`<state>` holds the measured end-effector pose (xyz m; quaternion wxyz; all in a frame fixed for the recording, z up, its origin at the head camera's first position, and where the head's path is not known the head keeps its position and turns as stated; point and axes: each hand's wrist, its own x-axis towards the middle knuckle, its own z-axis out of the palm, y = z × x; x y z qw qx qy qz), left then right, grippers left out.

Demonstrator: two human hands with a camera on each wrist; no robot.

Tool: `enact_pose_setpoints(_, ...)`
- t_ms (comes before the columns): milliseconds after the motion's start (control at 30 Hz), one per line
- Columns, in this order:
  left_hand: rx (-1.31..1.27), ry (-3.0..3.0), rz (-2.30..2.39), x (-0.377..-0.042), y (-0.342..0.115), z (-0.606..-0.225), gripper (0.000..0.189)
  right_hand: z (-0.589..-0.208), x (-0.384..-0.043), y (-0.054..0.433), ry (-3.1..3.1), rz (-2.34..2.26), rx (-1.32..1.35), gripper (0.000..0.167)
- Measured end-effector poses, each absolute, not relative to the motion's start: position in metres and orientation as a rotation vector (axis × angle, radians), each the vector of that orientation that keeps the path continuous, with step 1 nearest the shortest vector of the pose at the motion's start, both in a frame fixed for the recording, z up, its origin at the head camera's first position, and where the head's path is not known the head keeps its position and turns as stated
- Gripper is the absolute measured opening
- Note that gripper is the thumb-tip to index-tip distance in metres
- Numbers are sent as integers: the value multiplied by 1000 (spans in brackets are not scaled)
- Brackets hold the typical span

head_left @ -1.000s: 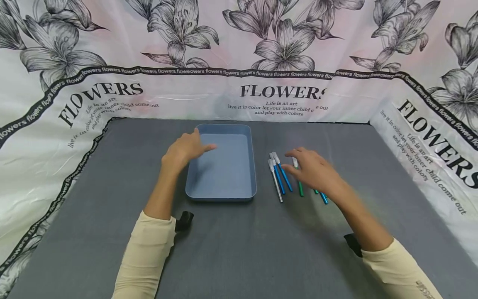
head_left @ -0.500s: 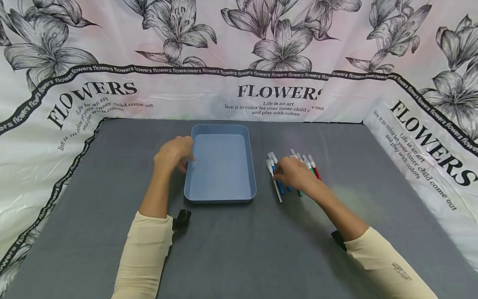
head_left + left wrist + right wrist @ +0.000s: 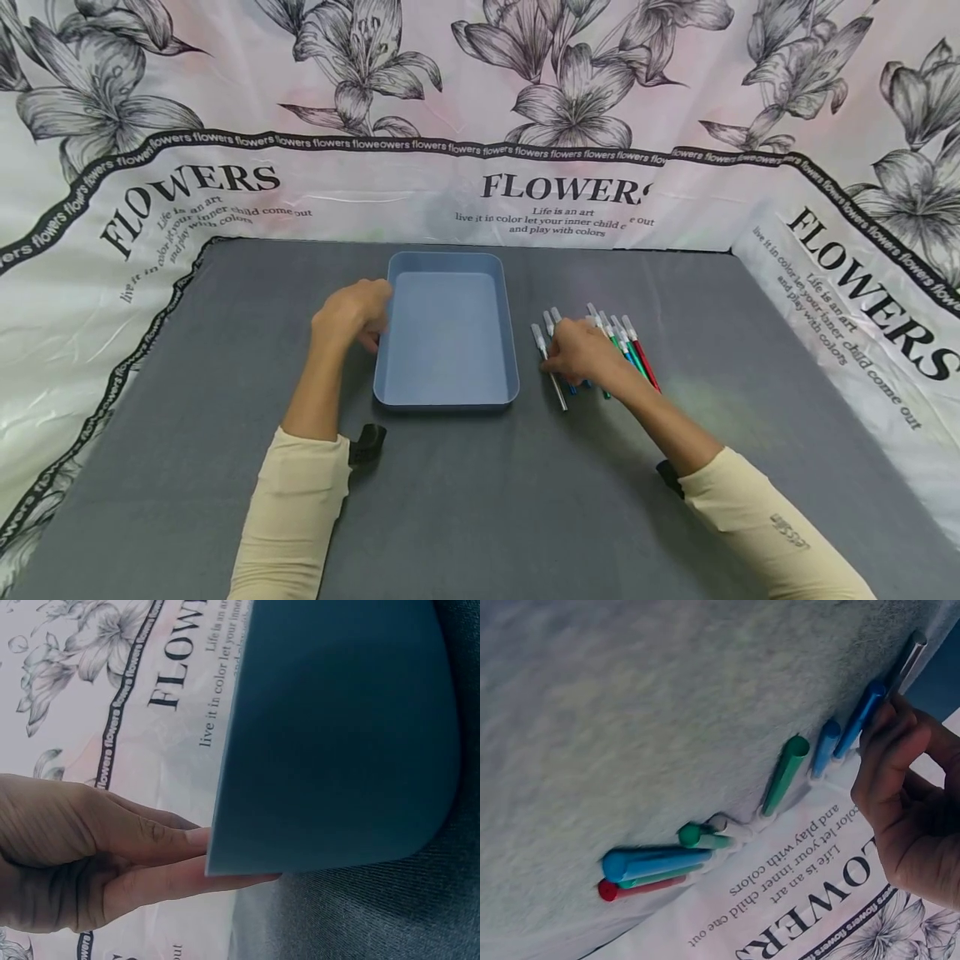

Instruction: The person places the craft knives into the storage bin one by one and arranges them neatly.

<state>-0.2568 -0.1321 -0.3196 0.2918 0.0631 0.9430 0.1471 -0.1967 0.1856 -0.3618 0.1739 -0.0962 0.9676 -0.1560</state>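
A shallow blue-grey tray (image 3: 450,333) lies on the grey cloth. At its left side, my left hand (image 3: 352,312) grips the tray wall (image 3: 337,735), thumb on top and fingers beneath the edge in the left wrist view. My right hand (image 3: 585,354) is down among felt-tip pens right of the tray. Its curled fingers pinch the silver pen (image 3: 909,664), the leftmost one, whose white cap points away. Two blue pens (image 3: 859,720) lie close beside it, mostly hidden under the hand in the head view.
Further right lie several more pens, including a green pen (image 3: 785,776), a thicker-looking blue pen (image 3: 660,864) and a red pen (image 3: 645,364). A floral printed sheet (image 3: 375,192) stands along the back and sides of the grey cloth (image 3: 480,500).
My right hand came left and down from above the pens onto the silver pen, whose capped end shifted slightly left. My left hand lowered from above the tray's far corner to grip its left side.
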Motion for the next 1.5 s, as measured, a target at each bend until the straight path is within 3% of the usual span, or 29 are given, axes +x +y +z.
enact_pose_setpoints(300,191,2496,364,-256,-135,-321,29,-362,-198,178,2736,-477,-184,31)
enact_pose_setpoints(533,166,2502,376,-257,-136,-320,44,-347,-196,181,2747,-583,-245,36)
enact_pose_setpoints(833,203,2495,369,-257,-137,-322,46,-335,-202,172,2639,-896,-209,19)
enact_pose_setpoints(1233,260,2486,371,-262,-127,-325,45,-339,-222,112,2501,-1111,-245,21)
enact_pose_setpoints(1333,229,2477,363,-262,-125,-324,52,-346,-226,92,2437,-1205,-213,20)
enact_pose_setpoints(1500,190,2474,329,-262,-131,-322,47,-364,-231,56,2382,-1259,-200,17)
